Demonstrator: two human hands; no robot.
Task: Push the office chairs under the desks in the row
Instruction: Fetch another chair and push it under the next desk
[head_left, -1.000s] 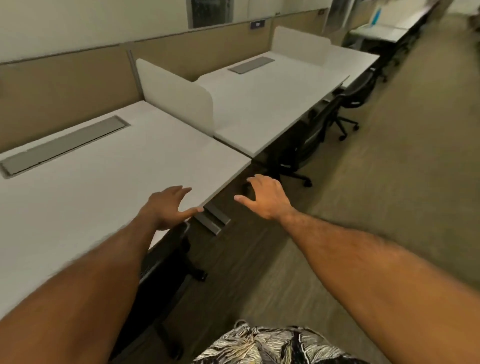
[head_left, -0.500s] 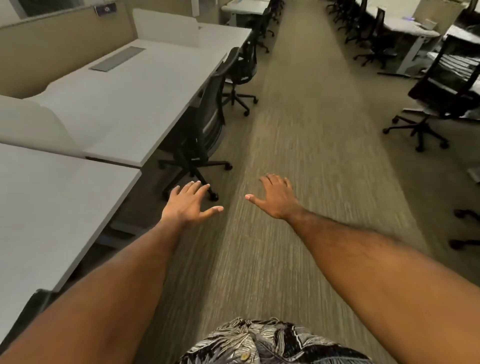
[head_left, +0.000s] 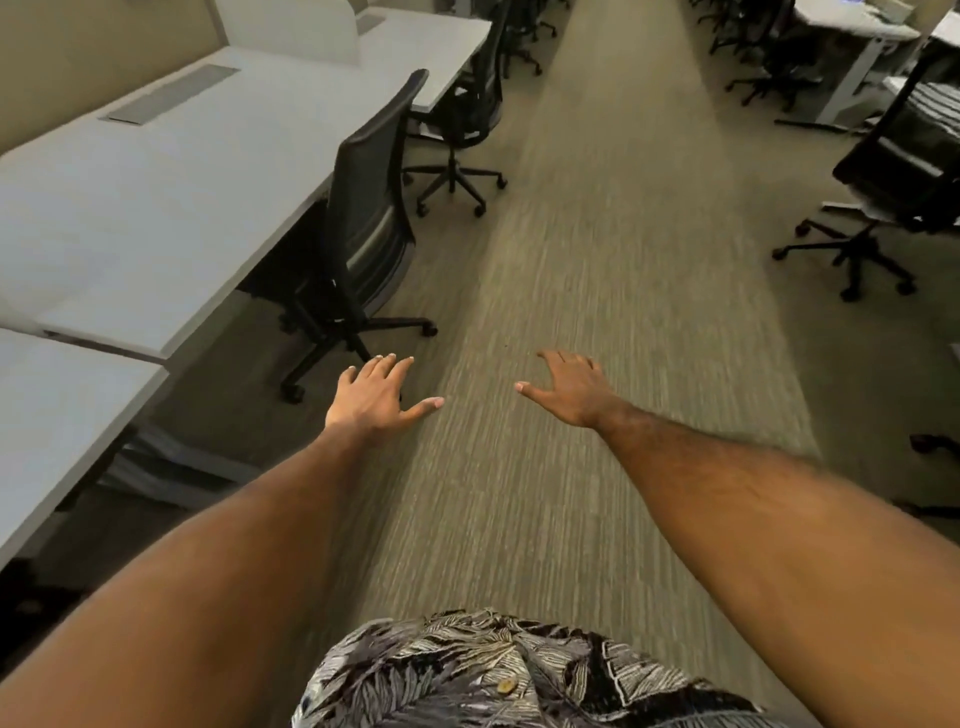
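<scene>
Carpeted aisle (head_left: 597, 270); nearest chair (head_left: 371, 202) at desk (head_left: 156, 208); left hand (head_left: 376, 397), right hand (head_left: 571, 387) spread, empty.

Carpeted floor (head_left: 597, 312) is carrying black office chairs (head_left: 363, 208) standing along the white desks' (head_left: 130, 182) aisle edge.
</scene>
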